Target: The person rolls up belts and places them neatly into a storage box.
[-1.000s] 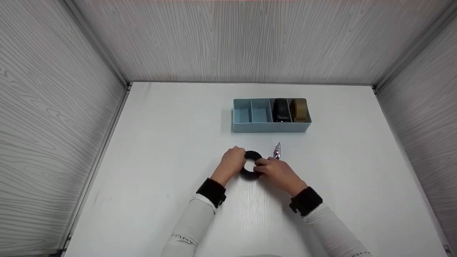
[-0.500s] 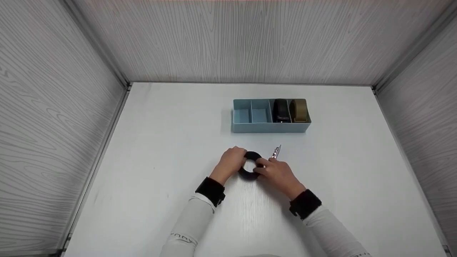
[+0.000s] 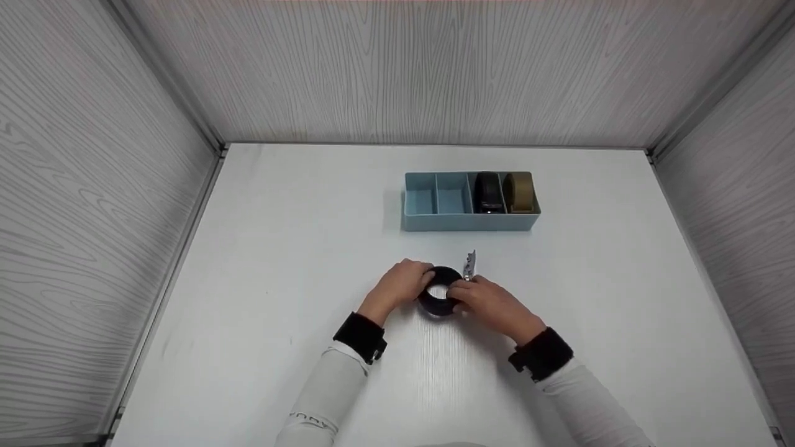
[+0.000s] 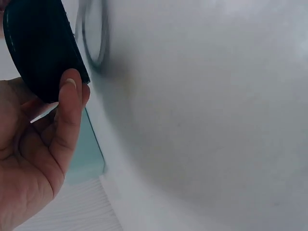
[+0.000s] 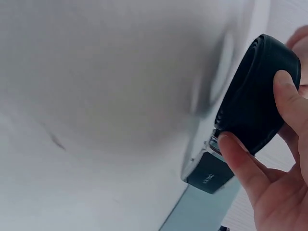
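A black belt point(image 3: 438, 308), rolled into a coil, is held between both hands over the table. My left hand point(image 3: 400, 284) grips the coil's left side; in the left wrist view the thumb lies along its edge. On the opposite side, my right hand point(image 3: 495, 305) pinches the coil, thumb and fingers pressed to the outer band in the right wrist view. The metal buckle point(image 3: 469, 266) sticks out beyond the right fingers towards the box. Close up, the buckle plate point(image 5: 208, 172) is dark with lettering and sits beside the right fingertips.
A light blue divided box point(image 3: 469, 222) stands behind the hands. Its third compartment holds a black rolled belt point(image 3: 488, 191), the fourth a tan rolled belt point(image 3: 520, 191). Grey wood-grain panels point(image 3: 397, 74) wall the white table point(image 3: 298, 248) at the back and sides.
The buckle has swung left, closer to the coil, and now shows a grey face. The coil and right hand have shifted slightly right. Both hands keep hold of the belt.
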Demonstrator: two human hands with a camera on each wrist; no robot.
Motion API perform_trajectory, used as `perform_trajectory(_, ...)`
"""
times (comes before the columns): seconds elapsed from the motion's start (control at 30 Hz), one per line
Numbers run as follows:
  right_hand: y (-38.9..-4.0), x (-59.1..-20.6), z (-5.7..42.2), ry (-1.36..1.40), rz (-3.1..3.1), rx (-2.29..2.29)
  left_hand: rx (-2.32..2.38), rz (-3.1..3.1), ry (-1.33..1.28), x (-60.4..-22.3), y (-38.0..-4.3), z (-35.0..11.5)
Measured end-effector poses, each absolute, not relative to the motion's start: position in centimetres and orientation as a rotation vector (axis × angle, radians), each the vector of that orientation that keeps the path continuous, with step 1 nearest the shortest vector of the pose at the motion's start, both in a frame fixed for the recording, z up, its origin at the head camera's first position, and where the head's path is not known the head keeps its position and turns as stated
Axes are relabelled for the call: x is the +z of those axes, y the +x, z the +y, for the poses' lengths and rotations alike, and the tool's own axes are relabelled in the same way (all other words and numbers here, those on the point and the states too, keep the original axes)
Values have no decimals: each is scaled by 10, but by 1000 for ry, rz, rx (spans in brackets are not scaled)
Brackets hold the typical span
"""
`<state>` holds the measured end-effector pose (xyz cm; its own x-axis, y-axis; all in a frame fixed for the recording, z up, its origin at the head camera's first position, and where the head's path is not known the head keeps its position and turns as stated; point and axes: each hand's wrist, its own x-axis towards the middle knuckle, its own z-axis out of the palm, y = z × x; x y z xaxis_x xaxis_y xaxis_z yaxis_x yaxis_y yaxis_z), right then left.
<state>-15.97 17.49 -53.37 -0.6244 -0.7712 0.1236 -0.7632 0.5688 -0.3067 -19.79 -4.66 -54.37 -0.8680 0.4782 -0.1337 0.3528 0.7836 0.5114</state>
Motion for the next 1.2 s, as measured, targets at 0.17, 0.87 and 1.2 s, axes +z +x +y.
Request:
perform_trajectory(0.17,-166,-516,183,-1205,2689,-686,704,2764,764,-525,-187,-51)
perform_trajectory(0.87,-182,-477,202,-806,2339,-1099,829,2937,1365,-499,-176,-53)
perform_trajectory(1.2,-177,-467,196,-875,2480,-1033,1132,2738,1220,-495,-181,-62)
